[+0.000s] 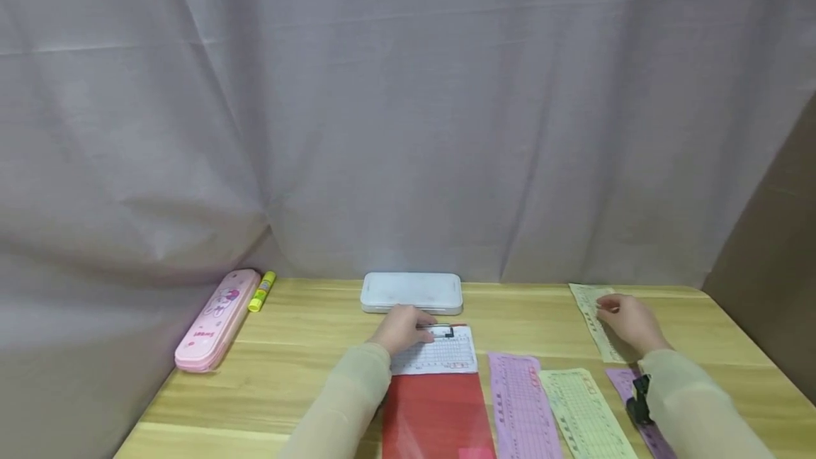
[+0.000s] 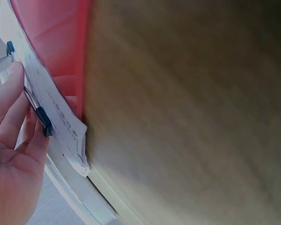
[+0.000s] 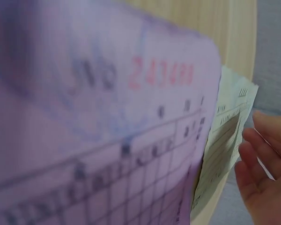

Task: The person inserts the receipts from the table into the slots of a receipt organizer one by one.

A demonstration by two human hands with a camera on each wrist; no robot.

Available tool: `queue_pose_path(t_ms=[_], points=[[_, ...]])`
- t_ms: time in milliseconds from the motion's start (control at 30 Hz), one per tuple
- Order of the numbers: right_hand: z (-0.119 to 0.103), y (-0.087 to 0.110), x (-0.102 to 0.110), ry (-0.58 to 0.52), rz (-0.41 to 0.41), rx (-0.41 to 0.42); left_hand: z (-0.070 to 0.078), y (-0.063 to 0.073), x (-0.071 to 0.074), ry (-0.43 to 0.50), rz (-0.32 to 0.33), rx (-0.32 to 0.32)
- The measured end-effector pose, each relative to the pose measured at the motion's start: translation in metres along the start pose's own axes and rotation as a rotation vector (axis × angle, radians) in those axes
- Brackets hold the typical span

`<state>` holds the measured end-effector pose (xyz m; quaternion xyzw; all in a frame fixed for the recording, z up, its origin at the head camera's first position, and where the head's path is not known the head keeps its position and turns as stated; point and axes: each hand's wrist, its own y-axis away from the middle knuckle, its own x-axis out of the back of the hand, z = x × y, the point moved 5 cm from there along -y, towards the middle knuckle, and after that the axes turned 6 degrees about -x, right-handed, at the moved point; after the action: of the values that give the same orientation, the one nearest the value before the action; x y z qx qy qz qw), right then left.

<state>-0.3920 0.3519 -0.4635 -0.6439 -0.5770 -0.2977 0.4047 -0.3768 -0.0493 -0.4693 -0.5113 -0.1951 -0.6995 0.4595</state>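
My left hand point(image 1: 400, 330) is at the top of a red clipboard point(image 1: 436, 409), thumb and fingers pinching its metal clip point(image 2: 32, 96) with black ends. Under that clip lies a white printed form point(image 1: 443, 354), across the board's upper part. Far to the right, my right hand point(image 1: 631, 321) hovers by a pale yellow-green form point(image 1: 589, 314), its fingers loosely bent with nothing between them. The right wrist view shows those fingers beside the pale form's edge. A purple form point(image 3: 145, 117) fills much of that view, its red number blurred.
On the wooden table, a purple slip point(image 1: 523, 402) and a light green slip point(image 1: 583, 409) lie right of the clipboard. Another purple slip point(image 1: 621, 381) is partly under the right forearm. A white case point(image 1: 411, 292) stands behind; a pink pencil case point(image 1: 217, 321) and yellow glue stick point(image 1: 262, 292) sit left.
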Motion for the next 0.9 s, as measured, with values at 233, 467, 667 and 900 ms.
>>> queue_pose_path(t_ms=[233,467,667,900], points=[[0.003,-0.009,0.009,0.093,0.052,0.019,0.004,-0.001,0.002,0.008,-0.001,-0.002],[0.006,-0.02,0.008,0.15,-0.037,-0.018,0.005,-0.001,0.0,0.018,-0.018,0.011],[0.006,-0.028,-0.001,0.252,-0.111,0.03,0.004,0.0,0.0,0.01,-0.021,0.016],[0.003,-0.03,-0.003,0.273,-0.103,0.041,0.002,0.001,0.002,0.002,-0.017,0.017]])
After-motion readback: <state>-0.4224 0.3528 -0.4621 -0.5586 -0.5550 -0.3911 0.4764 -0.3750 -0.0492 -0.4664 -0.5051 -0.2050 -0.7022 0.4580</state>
